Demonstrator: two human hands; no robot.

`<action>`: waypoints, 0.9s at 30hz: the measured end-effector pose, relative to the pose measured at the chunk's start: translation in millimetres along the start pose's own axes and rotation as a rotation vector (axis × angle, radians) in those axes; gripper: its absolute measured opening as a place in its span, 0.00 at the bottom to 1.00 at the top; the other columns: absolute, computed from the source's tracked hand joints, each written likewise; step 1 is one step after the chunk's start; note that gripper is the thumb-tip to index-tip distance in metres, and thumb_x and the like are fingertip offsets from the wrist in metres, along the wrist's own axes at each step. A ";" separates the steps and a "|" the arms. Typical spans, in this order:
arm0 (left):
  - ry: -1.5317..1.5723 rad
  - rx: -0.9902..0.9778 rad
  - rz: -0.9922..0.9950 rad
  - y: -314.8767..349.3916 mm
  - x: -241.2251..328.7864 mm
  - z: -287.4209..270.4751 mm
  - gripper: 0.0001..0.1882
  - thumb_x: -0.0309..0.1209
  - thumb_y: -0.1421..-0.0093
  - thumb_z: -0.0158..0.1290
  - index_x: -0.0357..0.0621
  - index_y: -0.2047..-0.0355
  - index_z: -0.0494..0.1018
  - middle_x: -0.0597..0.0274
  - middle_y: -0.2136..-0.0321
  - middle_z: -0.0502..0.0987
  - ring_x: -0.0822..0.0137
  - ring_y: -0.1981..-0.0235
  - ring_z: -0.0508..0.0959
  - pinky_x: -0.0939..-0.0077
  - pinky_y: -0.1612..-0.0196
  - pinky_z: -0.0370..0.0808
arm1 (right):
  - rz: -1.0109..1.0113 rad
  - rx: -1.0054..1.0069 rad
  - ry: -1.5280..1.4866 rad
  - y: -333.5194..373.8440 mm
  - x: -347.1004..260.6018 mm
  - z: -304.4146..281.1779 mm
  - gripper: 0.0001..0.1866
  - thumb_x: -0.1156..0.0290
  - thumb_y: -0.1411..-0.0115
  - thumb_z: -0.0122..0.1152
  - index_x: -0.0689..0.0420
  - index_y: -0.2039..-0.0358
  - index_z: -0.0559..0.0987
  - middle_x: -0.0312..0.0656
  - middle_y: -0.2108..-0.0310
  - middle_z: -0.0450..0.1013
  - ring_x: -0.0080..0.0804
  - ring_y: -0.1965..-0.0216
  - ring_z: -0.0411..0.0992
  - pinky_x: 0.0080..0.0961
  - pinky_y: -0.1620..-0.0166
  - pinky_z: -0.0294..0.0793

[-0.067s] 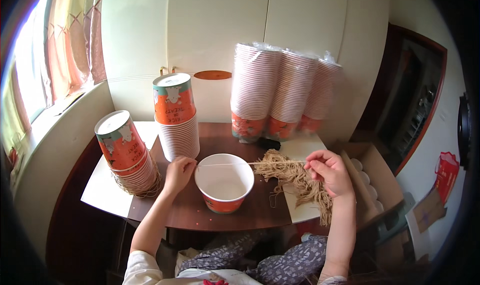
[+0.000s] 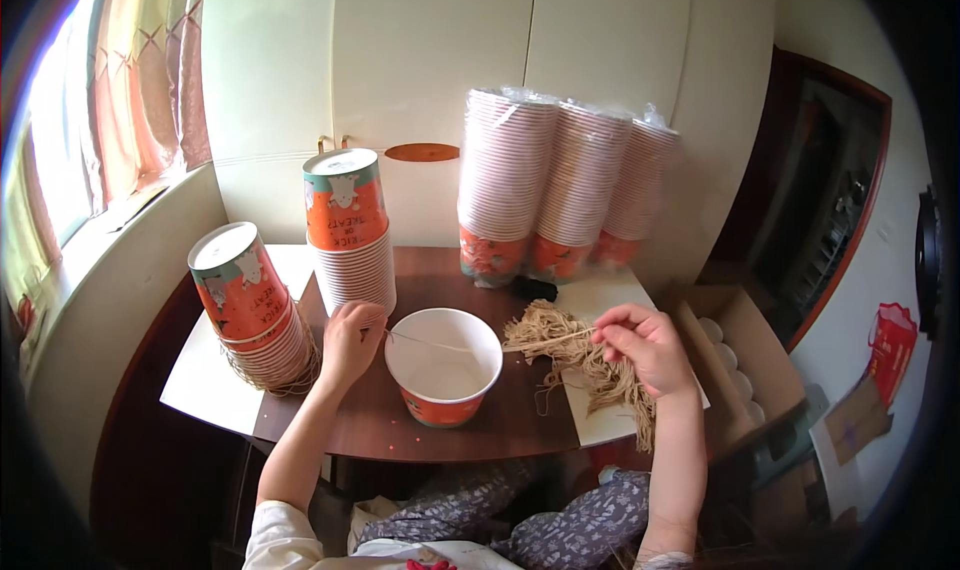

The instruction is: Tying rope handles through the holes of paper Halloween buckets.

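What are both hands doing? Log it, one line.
left hand: pinching cord | right hand: pinching same cord | cord: sagging over open paper bucket

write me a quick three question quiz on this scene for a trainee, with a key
1. True or false: a pale cord runs between the left hand and the right hand.
2. The upright open cup stands on: A) the windowsill, B) the table, C) the floor.
3. How many plastic-wrapped cup stacks can be seen?

Key: 1. True. 2. B. 3. Three.
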State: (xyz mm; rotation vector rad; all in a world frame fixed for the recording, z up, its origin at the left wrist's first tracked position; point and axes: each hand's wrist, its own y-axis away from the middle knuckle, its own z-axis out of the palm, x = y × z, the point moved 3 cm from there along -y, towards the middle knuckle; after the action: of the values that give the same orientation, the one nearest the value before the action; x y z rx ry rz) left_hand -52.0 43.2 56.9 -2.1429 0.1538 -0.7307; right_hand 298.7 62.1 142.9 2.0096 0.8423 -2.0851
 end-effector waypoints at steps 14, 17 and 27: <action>-0.193 -0.598 0.428 50.5 86.4 26.8 0.12 0.35 0.54 0.54 0.46 0.69 0.74 0.68 0.69 0.74 0.66 0.59 0.70 0.66 0.55 0.61 | -0.124 0.093 -0.419 -36.7 -15.9 40.2 0.17 0.78 0.44 0.52 0.60 0.53 0.68 0.43 0.58 0.71 0.28 0.62 0.72 0.17 0.62 0.75; 0.078 -0.644 0.492 41.9 72.9 17.7 0.09 0.31 0.56 0.54 0.47 0.71 0.75 0.67 0.66 0.73 0.66 0.54 0.68 0.61 0.51 0.59 | -0.214 0.163 -0.461 -36.5 -13.1 25.5 0.11 0.79 0.44 0.52 0.59 0.59 0.71 0.41 0.64 0.73 0.27 0.63 0.73 0.15 0.64 0.76; 0.104 -0.432 0.132 27.4 17.8 -4.9 0.18 0.21 0.52 0.50 0.49 0.59 0.71 0.54 0.52 0.65 0.51 0.48 0.62 0.58 0.48 0.62 | -0.291 0.177 -0.128 -36.1 -2.0 33.2 0.16 0.83 0.44 0.47 0.64 0.54 0.69 0.43 0.58 0.70 0.26 0.57 0.70 0.22 0.54 0.70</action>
State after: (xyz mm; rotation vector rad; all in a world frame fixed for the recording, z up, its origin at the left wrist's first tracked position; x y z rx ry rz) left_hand -36.2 16.1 46.4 -2.4701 0.5461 -0.7853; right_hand 253.1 76.1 154.4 1.9048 1.0114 -2.4970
